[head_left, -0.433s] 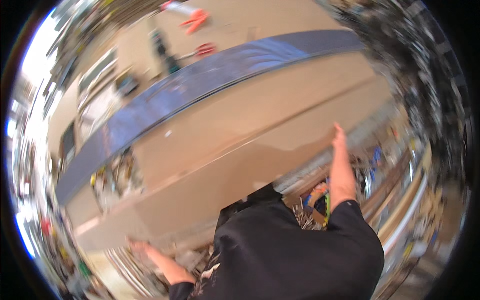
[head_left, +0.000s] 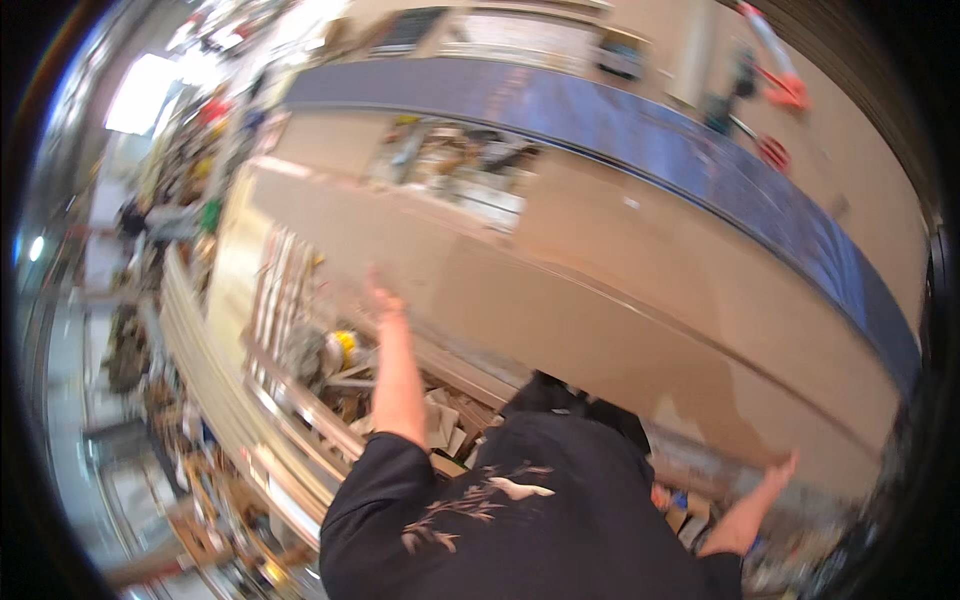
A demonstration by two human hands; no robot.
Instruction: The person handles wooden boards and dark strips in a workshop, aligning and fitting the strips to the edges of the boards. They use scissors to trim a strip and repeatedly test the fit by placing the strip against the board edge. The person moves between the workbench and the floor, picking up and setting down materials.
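- Board [head_left: 580, 320]: it is long and brown, and it runs from 10 o'clock, through the middle, to 4 o'clock.
- The left hand [head_left: 386, 297] is at 9 o'clock, by the board's near edge. It is blurry, so I cannot tell if its fingers are spread or pinching.
- The right hand [head_left: 772, 474] is at 4 o'clock, by the same edge. I cannot tell how its fingers are, or if it touches the board.
- A shiny blue strip [head_left: 640, 130] bends from 11 o'clock round to 3 o'clock, past the board's far side.
- A red handle [head_left: 772, 153] and an orange tool [head_left: 785, 92] are at 2 o'clock, past the strip.
- A dark box [head_left: 620, 58] is at 1 o'clock.
- Long wood sticks [head_left: 228, 415] are at 8 o'clock.
- A black shirt [head_left: 590, 510] is near 6 o'clock.
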